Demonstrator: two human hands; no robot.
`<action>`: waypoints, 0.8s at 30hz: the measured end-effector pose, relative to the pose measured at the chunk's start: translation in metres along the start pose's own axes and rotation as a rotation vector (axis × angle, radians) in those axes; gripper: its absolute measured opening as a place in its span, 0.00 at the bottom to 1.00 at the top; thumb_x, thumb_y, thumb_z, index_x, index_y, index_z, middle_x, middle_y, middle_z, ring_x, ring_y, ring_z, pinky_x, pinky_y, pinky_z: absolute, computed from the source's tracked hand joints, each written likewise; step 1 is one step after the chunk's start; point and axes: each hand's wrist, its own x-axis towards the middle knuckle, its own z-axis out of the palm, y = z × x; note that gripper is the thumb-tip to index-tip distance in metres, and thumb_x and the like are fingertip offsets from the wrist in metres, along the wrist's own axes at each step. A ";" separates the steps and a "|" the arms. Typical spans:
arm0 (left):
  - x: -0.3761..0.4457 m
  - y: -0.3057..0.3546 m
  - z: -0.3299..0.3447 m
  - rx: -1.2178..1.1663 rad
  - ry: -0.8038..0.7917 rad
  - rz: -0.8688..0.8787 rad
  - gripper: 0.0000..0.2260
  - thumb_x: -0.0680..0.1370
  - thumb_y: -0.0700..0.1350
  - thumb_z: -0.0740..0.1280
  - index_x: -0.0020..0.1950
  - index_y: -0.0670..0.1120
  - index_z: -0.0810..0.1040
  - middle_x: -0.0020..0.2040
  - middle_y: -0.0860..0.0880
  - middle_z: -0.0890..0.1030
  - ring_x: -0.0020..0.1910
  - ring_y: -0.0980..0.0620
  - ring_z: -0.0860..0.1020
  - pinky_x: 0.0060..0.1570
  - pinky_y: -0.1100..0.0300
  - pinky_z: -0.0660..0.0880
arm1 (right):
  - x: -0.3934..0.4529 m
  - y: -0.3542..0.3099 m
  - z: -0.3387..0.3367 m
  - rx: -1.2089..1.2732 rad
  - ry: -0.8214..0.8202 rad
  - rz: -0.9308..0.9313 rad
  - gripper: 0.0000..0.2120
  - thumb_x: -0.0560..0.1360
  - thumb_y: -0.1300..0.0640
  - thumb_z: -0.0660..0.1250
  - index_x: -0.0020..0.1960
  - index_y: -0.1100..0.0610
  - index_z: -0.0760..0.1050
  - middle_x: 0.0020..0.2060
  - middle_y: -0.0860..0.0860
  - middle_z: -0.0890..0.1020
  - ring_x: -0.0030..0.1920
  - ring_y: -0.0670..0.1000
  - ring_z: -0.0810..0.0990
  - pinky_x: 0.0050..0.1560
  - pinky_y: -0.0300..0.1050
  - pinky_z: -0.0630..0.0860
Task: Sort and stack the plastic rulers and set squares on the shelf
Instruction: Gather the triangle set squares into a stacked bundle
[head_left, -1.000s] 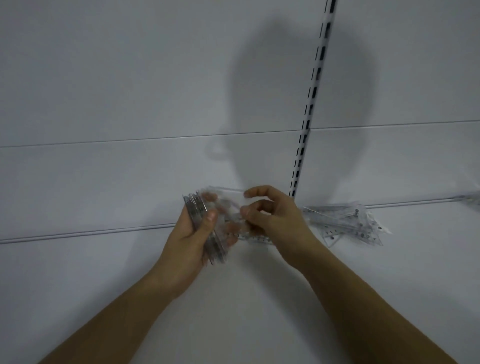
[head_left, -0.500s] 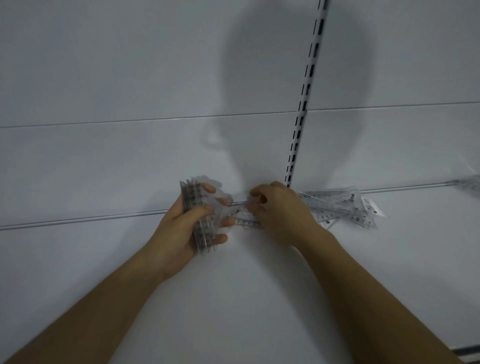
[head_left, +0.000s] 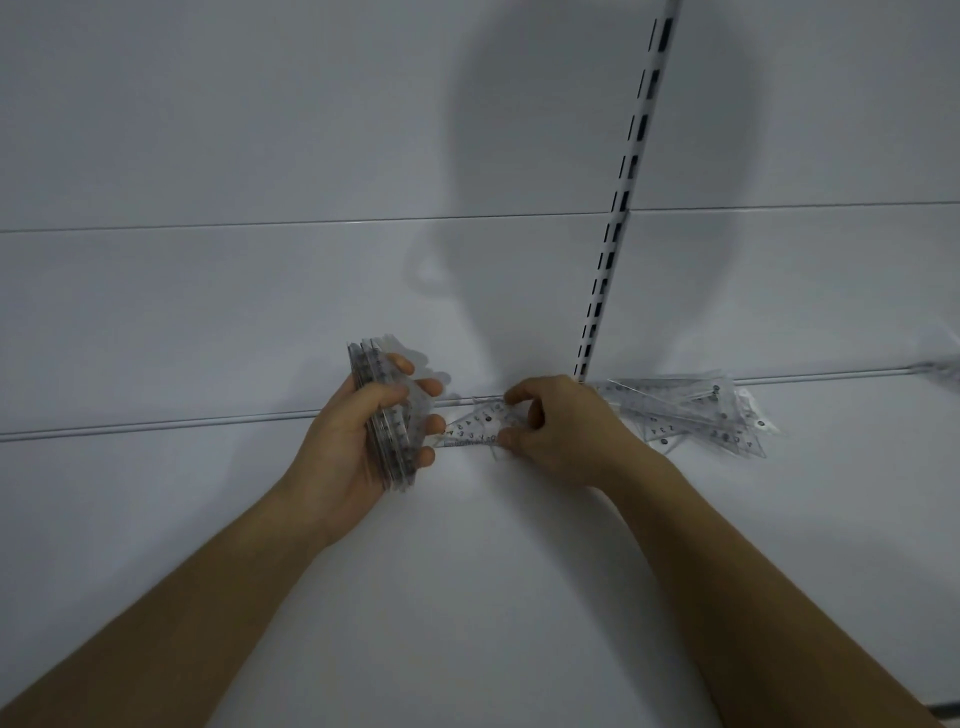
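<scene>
Head view: left hand (head_left: 363, 441) grips a bundle of clear pieces (head_left: 387, 421) on edge above the shelf (head_left: 467, 597); right hand (head_left: 561, 431) pinches a set square (head_left: 475, 428) lying at the shelf's back, a loose pile (head_left: 691, 410) beyond. Best lift it flat, match edges, then slide it onto the bundle. Both forearms reach forward, wrists low.

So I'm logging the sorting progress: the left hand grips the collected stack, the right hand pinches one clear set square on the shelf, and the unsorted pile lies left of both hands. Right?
Not quite. The head view shows the unsorted pile lying to the right of both hands, beyond the right hand. The rest holds: the left hand grips the collected stack, and the right hand pinches one clear set square on the shelf.
</scene>
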 end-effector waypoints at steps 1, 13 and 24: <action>0.000 0.000 0.000 -0.001 -0.001 -0.001 0.08 0.78 0.39 0.60 0.53 0.49 0.75 0.52 0.44 0.83 0.42 0.44 0.79 0.34 0.56 0.77 | 0.000 -0.001 -0.001 -0.028 -0.012 -0.005 0.22 0.74 0.49 0.74 0.67 0.50 0.76 0.38 0.40 0.71 0.44 0.47 0.74 0.40 0.37 0.67; 0.001 0.000 -0.002 0.016 0.036 0.023 0.10 0.73 0.44 0.64 0.53 0.49 0.76 0.51 0.46 0.84 0.41 0.47 0.83 0.36 0.55 0.79 | 0.000 0.003 -0.009 0.054 0.043 0.052 0.11 0.71 0.52 0.77 0.50 0.49 0.79 0.42 0.43 0.76 0.40 0.41 0.74 0.36 0.33 0.67; -0.001 -0.004 0.004 0.075 -0.004 0.191 0.16 0.78 0.41 0.63 0.66 0.47 0.73 0.59 0.44 0.80 0.59 0.40 0.81 0.50 0.49 0.80 | -0.011 -0.018 -0.011 1.030 -0.099 -0.028 0.06 0.79 0.65 0.66 0.44 0.61 0.79 0.36 0.54 0.80 0.30 0.49 0.72 0.33 0.41 0.70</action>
